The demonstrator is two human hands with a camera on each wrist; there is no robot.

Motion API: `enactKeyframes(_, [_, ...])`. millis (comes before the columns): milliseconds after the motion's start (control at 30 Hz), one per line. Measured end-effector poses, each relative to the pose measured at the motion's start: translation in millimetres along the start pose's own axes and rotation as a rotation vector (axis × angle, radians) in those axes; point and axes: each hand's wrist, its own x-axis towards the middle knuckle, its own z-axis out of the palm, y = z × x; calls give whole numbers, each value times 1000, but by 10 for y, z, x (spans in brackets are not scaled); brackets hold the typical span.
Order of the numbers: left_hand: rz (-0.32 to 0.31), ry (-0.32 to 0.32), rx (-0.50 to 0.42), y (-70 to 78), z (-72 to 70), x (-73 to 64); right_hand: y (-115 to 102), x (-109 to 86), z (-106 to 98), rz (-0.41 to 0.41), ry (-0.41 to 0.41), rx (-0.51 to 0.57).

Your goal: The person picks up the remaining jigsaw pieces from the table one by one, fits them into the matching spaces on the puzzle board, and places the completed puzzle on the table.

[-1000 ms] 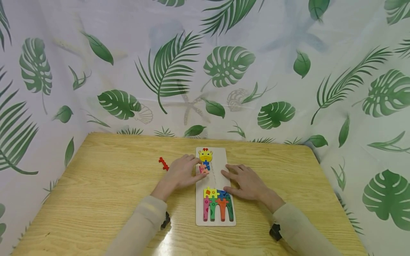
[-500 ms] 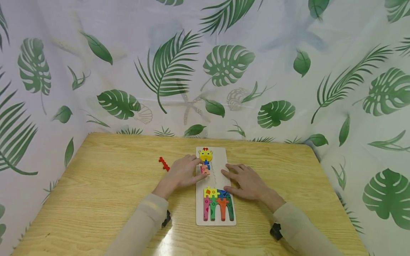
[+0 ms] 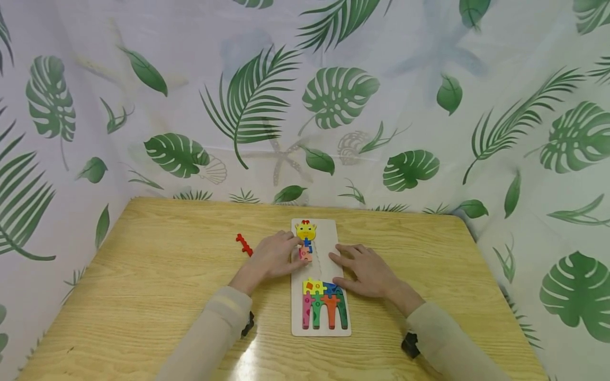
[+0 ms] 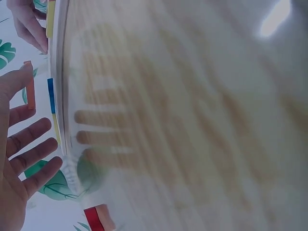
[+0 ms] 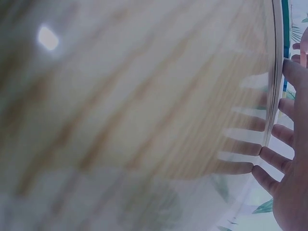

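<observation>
My left hand (image 3: 276, 255) pinches a pink puzzle piece (image 3: 306, 254) between thumb and index finger; the left wrist view shows this piece (image 4: 30, 89) edge-on, raised over the board. Its other fingers are spread. The white giraffe puzzle board (image 3: 327, 233) lies lengthwise on the table. At its far end sit a yellow giraffe head (image 3: 306, 232) and a small blue piece (image 3: 307, 243) just below. Yellow and blue body pieces and several coloured leg pieces (image 3: 331, 312) are joined at the near end. My right hand (image 3: 367, 271) rests with extended fingers along the board's right edge.
A long red piece (image 3: 244, 245) with knobs lies on the wooden table (image 3: 181, 264), left of the board and partly behind the left hand. A leaf-patterned curtain (image 3: 343, 159) hangs at the table's far edge and along both sides.
The left hand has shifted the pink piece slightly right and nearer the body, below the blue piece. My right hand and the board have stayed put.
</observation>
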Motion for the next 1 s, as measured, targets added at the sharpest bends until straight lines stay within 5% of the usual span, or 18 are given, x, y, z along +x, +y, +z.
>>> enactKeyframes(1000, [6,-64,111,72,42,133,28,-1,12,-12,-2,0])
